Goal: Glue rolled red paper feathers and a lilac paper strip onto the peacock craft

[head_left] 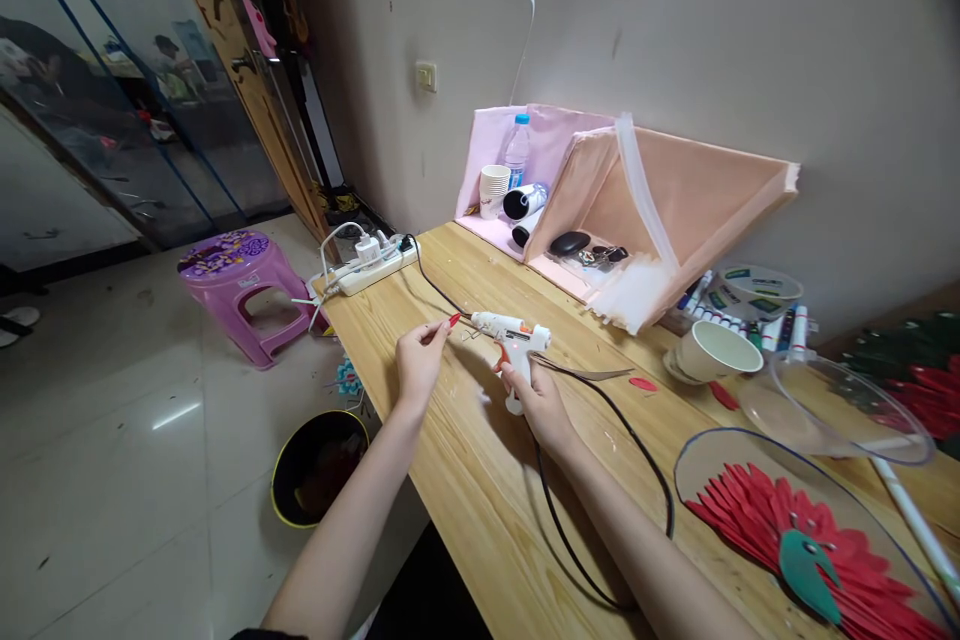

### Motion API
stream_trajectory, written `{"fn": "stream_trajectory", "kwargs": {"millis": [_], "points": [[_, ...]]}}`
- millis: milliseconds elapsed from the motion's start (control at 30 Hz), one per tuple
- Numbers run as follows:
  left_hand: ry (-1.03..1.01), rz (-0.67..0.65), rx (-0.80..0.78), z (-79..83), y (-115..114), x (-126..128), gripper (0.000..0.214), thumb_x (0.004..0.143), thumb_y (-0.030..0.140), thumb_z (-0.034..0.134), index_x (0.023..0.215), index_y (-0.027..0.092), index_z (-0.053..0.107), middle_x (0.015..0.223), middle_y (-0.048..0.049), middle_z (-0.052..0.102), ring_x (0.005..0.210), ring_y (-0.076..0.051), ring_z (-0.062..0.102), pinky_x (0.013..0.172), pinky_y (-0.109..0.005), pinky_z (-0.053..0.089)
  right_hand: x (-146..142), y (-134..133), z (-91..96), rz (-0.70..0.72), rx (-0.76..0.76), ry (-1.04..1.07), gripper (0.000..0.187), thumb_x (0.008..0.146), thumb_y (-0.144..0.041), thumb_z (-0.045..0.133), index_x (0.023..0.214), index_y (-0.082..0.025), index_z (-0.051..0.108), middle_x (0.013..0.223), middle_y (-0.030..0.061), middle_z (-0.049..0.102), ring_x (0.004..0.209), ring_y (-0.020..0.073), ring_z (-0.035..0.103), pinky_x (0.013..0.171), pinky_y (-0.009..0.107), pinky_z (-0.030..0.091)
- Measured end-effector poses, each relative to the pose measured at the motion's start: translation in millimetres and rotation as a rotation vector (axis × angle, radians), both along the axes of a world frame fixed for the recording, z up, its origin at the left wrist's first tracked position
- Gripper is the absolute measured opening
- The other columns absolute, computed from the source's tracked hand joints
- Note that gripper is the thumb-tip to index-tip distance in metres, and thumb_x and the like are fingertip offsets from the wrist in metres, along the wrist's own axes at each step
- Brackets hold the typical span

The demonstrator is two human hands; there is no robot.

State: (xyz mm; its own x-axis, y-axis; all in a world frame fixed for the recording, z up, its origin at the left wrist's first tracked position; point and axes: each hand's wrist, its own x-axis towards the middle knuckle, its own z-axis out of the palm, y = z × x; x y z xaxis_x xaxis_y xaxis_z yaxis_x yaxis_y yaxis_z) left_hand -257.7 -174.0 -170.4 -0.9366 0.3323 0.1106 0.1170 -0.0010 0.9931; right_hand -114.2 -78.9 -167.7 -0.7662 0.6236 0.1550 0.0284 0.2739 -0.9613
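My right hand is wrapped round the handle of a white hot glue gun with an orange trigger, its nozzle pointing left. Between the fingertips of my left hand is a small red petal-shaped piece, close to the nozzle. A black cord loops over the table beside my right forearm. Behind the gun, the blades of a pair of scissors show. One loose red petal lies to their right. At the lower right is a round clear fan bearing red petals and a green bird-head shape.
A power strip sits at the table's left end. Pink box shelves hold a bottle and paper cups. A paper cup stands to the right. On the floor are a purple stool and a black bin.
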Motion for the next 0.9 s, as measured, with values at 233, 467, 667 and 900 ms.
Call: {"fn": "stream_trajectory", "kwargs": {"millis": [233, 467, 667, 900], "points": [[-0.003, -0.006, -0.003, -1.0, 0.7, -0.1, 0.022, 0.071, 0.03, 0.064, 0.082, 0.012, 0.071, 0.084, -0.0105, 0.072, 0.08, -0.02, 0.067, 0.077, -0.03, 0.049, 0.0, 0.4, -3.1, -0.006, -0.006, -0.029, 0.033, 0.083, -0.047, 0.048, 0.085, -0.015, 0.057, 0.076, 0.0029, 0.06, 0.066, 0.0154, 0.054, 0.058, 0.024, 0.038], [-0.001, -0.008, -0.007, 0.3, 0.0, 0.7, 0.022, 0.072, 0.03, 0.064, 0.082, 0.012, 0.071, 0.083, -0.0099, 0.072, 0.079, -0.019, 0.066, 0.077, -0.029, 0.049, 0.5, -0.3, -4.1, 0.007, -0.003, -0.048, 0.033, 0.084, -0.047, 0.046, 0.082, -0.016, 0.054, 0.078, 0.0035, 0.061, 0.071, 0.0165, 0.055, 0.06, 0.025, 0.038], [-0.006, -0.008, -0.005, -0.1, 0.5, 0.5, 0.022, 0.071, 0.03, 0.064, 0.082, 0.012, 0.071, 0.085, -0.01, 0.072, 0.081, -0.019, 0.066, 0.078, -0.03, 0.049, 0.3, -1.1, -2.9, 0.009, -0.013, -0.054, 0.033, 0.084, -0.048, 0.046, 0.081, -0.016, 0.053, 0.079, 0.0037, 0.061, 0.071, 0.0163, 0.055, 0.059, 0.025, 0.037], [-0.015, -0.011, 0.002, -2.1, 1.0, -0.8, 0.023, 0.071, 0.031, 0.065, 0.083, 0.013, 0.071, 0.084, -0.0102, 0.072, 0.08, -0.02, 0.066, 0.078, -0.031, 0.049, -0.6, 0.1, -3.7, 0.005, 0.01, -0.058, 0.036, 0.084, -0.049, 0.045, 0.085, -0.014, 0.054, 0.082, 0.0053, 0.06, 0.073, 0.0175, 0.054, 0.061, 0.026, 0.037]]}}
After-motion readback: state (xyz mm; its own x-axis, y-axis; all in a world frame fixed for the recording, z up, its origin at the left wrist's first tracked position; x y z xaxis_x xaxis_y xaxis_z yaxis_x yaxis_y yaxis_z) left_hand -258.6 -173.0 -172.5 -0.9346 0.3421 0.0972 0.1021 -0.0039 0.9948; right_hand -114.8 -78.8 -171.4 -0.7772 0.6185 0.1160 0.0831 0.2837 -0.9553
